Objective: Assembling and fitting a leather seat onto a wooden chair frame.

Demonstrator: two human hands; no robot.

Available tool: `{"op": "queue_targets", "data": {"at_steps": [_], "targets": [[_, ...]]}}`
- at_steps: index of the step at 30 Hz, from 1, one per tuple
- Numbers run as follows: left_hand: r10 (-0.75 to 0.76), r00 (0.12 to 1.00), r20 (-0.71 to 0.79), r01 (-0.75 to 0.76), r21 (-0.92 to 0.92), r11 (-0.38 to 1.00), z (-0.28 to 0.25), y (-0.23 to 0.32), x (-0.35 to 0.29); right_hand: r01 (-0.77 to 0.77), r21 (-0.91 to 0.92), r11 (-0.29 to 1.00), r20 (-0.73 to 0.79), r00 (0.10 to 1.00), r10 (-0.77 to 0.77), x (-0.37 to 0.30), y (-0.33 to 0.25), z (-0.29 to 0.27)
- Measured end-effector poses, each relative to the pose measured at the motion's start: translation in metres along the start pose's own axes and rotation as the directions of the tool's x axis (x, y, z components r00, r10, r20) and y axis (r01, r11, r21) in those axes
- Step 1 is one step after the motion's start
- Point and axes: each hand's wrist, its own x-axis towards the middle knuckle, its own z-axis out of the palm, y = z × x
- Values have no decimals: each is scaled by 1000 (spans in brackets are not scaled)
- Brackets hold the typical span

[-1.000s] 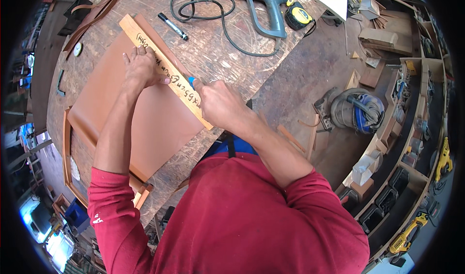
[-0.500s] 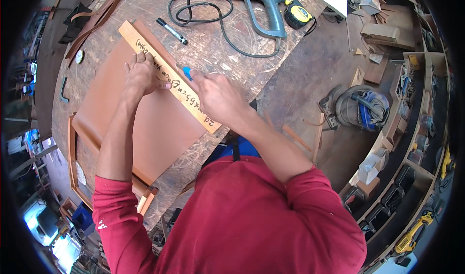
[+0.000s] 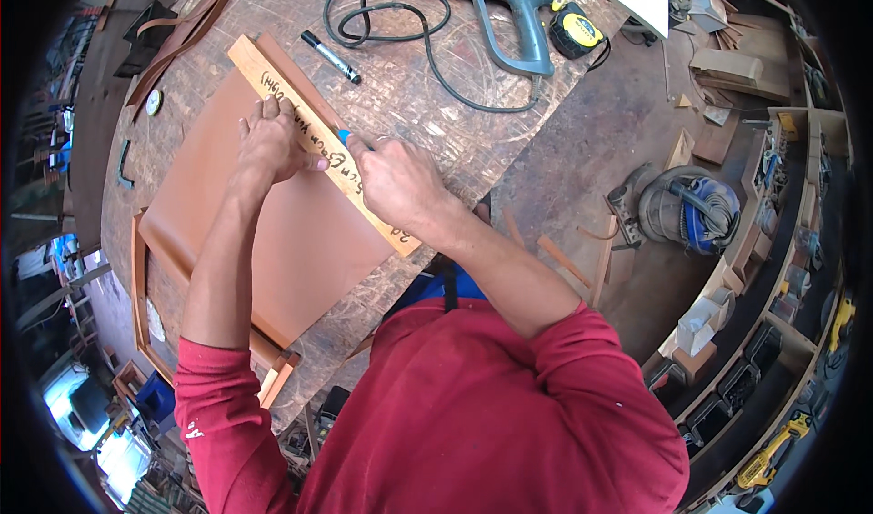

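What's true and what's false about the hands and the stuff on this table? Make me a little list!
1. The bare left hand touches the long, pale wooden strip. True.
2. The bare right hand is empty. False: it holds a partly hidden blue tool.
3. The smooth brown sheet lies over the strip. False: it lies under the strip.
4. The blue-grey heat gun lies on the scratched wooden table. True.
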Motion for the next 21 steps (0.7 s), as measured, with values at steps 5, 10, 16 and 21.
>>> {"op": "queue_targets", "data": {"at_steps": [5,10,16,21], "targets": [[-16,1000,1,16,58,998,1,1,1,-11,-6,1000,64,998,12,5,0,-3],[-23,1000,17,22,80,997,1,2,2,11,-12,1000,82,997,-10,3,-2,-8],[-30,999,18,29,70,997,-3,4,-1,-10,10,1000,174,985,8,-16,-2,-19],[-27,1000,10,27,50,998,-1,4,1,12,-40,999,167,986,-5,-32,0,-22]]}}
